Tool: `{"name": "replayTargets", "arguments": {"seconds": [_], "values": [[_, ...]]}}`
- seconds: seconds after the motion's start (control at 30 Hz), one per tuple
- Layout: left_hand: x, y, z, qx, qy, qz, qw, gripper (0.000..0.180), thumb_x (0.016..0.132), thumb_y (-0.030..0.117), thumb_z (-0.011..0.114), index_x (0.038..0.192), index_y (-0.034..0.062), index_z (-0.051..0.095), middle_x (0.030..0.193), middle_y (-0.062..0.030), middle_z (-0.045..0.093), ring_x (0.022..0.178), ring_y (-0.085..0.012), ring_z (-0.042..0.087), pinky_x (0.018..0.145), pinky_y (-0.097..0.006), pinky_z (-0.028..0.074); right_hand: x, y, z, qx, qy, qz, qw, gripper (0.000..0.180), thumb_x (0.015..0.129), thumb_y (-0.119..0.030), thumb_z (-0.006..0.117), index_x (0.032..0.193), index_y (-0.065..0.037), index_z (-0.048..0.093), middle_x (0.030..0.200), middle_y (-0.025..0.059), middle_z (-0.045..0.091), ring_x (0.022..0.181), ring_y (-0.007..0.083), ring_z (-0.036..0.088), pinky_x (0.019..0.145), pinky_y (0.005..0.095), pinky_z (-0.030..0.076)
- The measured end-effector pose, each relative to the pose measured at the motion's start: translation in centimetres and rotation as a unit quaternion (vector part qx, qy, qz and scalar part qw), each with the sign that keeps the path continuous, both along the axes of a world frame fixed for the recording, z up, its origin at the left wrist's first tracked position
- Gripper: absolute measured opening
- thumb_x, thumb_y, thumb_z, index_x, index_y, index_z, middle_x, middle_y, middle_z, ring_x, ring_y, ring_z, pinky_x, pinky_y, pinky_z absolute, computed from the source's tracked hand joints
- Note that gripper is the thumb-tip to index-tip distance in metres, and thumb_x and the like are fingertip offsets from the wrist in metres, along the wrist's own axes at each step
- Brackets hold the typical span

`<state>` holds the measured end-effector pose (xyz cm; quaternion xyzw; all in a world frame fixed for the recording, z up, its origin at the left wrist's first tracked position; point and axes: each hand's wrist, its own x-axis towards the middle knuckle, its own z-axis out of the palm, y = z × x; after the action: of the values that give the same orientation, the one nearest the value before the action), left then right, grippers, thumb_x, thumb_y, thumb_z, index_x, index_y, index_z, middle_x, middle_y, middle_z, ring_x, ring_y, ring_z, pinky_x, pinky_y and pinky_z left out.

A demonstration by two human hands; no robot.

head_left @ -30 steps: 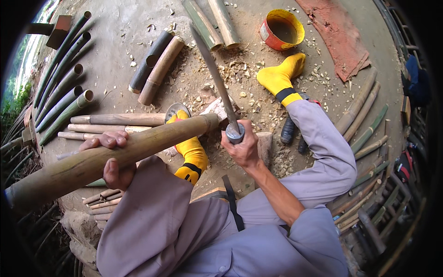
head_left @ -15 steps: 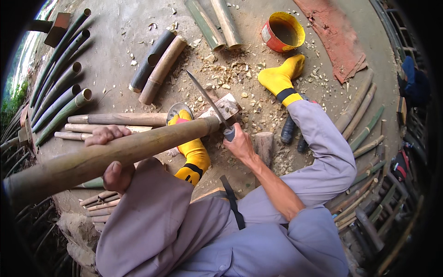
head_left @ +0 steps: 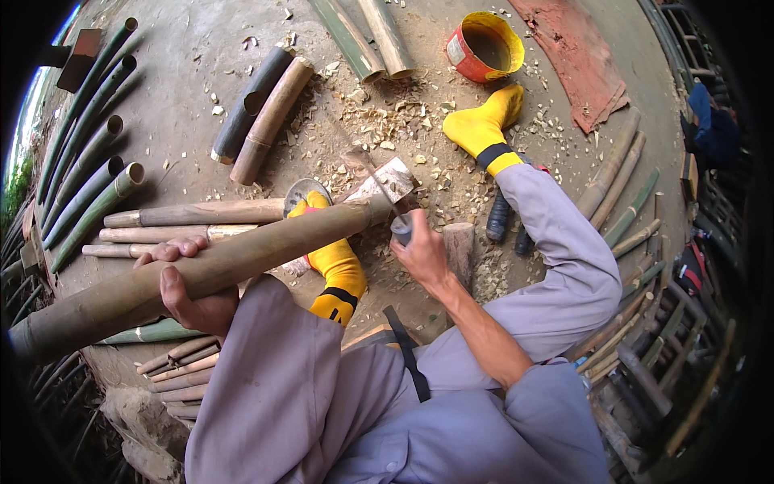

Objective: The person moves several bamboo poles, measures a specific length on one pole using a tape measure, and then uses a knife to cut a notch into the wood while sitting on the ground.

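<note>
Hands apart: our left hand (head_left: 200, 308) clasped the bamboo pole (head_left: 242, 260); our right hand (head_left: 423, 255) gripped the motion-blurred knife (head_left: 400, 230). We noted the pole's far end at the wooden block (head_left: 394, 177)'s near edge, close beside the knife.

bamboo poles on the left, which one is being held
The long, thick brown pole, gripped by the left hand; no hand holds the others.

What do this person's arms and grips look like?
The left grip and right grip are ordinary human hands, both ungloved. The right forearm is bare from wrist to elbow, where a plain greyish-lavender sleeve ends. The left forearm is hidden behind the trouser leg.
</note>
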<state>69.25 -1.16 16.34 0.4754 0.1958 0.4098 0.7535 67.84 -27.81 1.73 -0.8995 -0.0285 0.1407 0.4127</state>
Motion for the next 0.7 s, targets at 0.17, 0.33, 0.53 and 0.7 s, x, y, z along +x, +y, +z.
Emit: {"name": "replayTargets", "arguments": {"seconds": [0.17,0.33,0.53,0.7], "values": [[-0.4,0.7,0.5,0.022,-0.007,-0.026,0.999,0.047,0.072,0.018,0.056,0.116,0.0092,0.042,0.086,-0.0071,0.050,0.076,-0.0194,0.051,0.074,-0.038,0.046,0.8,-0.1,3.5,-0.023,0.105,-0.008,0.994,0.035,0.075,-0.008,0.068,0.100,-0.001,0.045,0.074,0.0172,0.063,0.068,0.0310,0.067,0.057,0.0387,0.052],[-0.5,1.9,0.0,0.078,-0.059,-0.087,0.991,0.047,0.072,0.018,0.057,0.117,0.0098,0.044,0.086,-0.0064,0.052,0.077,-0.0191,0.052,0.073,-0.036,0.047,1.3,1.7,7.7,0.092,-0.142,-0.053,0.984,0.037,0.075,-0.007,0.071,0.099,-0.001,0.044,0.071,0.0123,0.062,0.063,0.0221,0.065,0.052,0.0314,0.051],[-1.3,2.1,-0.8,0.080,-0.152,-0.120,0.978,0.050,0.072,0.017,0.056,0.120,0.0081,0.044,0.090,-0.0101,0.056,0.077,-0.0209,0.054,0.072,-0.037,0.047,1.0,1.0,0.1,-0.044,0.130,-0.002,0.991,0.033,0.074,-0.004,0.069,0.095,0.000,0.045,0.072,0.0179,0.064,0.061,0.0268,0.066,0.051,0.0320,0.052],[-2.2,3.7,-1.8,0.097,-0.153,-0.164,0.970,0.049,0.070,0.018,0.056,0.116,0.0030,0.044,0.090,-0.0126,0.053,0.083,-0.0236,0.051,0.078,-0.040,0.044,2.2,1.9,7.0,0.082,-0.039,-0.046,0.995,0.034,0.073,-0.006,0.070,0.095,0.000,0.045,0.070,0.0167,0.063,0.063,0.0268,0.066,0.051,0.0350,0.050]]}}
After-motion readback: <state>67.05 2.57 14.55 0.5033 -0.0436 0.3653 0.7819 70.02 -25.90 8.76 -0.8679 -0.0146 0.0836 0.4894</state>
